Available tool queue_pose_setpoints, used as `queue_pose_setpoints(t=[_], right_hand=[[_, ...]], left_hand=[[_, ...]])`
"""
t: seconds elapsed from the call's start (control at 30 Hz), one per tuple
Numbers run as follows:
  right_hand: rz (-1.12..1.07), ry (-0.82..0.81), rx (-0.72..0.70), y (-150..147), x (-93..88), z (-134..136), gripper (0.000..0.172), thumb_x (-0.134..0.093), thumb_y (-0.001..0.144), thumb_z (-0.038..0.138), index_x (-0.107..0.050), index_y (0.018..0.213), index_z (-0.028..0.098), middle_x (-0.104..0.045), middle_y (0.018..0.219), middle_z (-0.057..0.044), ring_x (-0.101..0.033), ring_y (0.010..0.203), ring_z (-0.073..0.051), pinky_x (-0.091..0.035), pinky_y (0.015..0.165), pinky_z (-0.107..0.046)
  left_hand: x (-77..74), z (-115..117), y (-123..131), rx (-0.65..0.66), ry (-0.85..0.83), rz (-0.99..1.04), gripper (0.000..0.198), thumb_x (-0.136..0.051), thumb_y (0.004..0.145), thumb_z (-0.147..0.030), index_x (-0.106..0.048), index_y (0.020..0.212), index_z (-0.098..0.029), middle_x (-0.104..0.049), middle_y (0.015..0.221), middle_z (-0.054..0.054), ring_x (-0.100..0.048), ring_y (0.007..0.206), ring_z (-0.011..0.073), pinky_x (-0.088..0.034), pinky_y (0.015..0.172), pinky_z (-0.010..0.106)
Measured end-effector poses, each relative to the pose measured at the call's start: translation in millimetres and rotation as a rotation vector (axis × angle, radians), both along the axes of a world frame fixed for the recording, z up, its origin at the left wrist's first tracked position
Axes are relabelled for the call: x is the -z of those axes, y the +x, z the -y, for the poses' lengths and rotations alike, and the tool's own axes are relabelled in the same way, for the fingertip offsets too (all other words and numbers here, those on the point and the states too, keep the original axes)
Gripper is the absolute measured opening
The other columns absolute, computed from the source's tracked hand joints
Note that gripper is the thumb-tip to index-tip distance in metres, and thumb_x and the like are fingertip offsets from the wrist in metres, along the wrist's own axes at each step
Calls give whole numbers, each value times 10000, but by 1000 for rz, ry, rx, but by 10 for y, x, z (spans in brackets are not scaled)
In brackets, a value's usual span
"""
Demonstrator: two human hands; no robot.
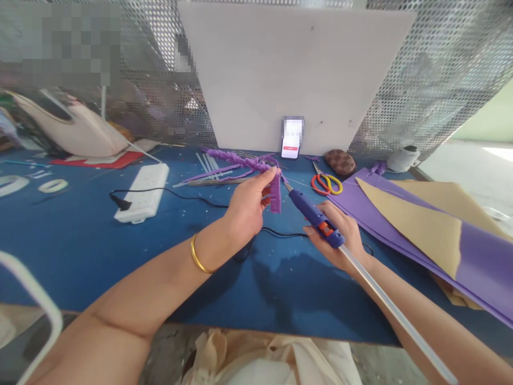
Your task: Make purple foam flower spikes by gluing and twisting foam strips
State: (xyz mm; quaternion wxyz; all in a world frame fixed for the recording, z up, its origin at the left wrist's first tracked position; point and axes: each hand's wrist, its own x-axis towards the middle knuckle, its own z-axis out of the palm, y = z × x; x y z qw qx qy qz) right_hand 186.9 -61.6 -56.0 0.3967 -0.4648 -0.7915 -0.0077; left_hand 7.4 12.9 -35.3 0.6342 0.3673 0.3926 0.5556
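Note:
My left hand (245, 207) pinches a fringed purple foam strip (275, 192), which hangs below the fingertips. A long purple fringed foam spray (236, 163) runs from those fingertips toward the far left, its far part over the blue table. My right hand (336, 235) grips a blue hot glue gun (315, 216) with an orange trigger patch. Its metal nozzle points at the strip, a small gap apart. A long clear glue stick (393, 312) extends from the gun's rear past my right forearm. A gold bangle (197, 254) circles my left wrist.
Thin sticks (210, 174) lie on the blue table (80, 256). Nearby are a white power strip (142, 192) with black cable, red-and-yellow scissors (326, 182), purple and tan foam sheets (417, 224), and a propped phone (290, 144) before a white board (288, 69).

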Motion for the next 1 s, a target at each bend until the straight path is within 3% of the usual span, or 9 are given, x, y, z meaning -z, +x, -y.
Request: queue_pose_setpoints(t=[0.43,1.0], right_hand=[[129,29,100,-4,29,-7,167,-507,888,379,-492,892,213,-577,764,-32,-500,588,-145,-329,501,-252],[155,60,122,-12,30,1,140,-514,890,343,-495,876,205,-573,762,-28,-466,564,-135,-291,483,-251]], left_hand=[[-35,87,56,19,-48,23,269,-822,661,-395,-751,849,-217,-703,927,9,-581,788,124,-389,635,243],[-10,100,63,55,-57,34,243,-816,669,-387,-744,834,-224,-701,916,6,-569,751,118,-365,604,249]])
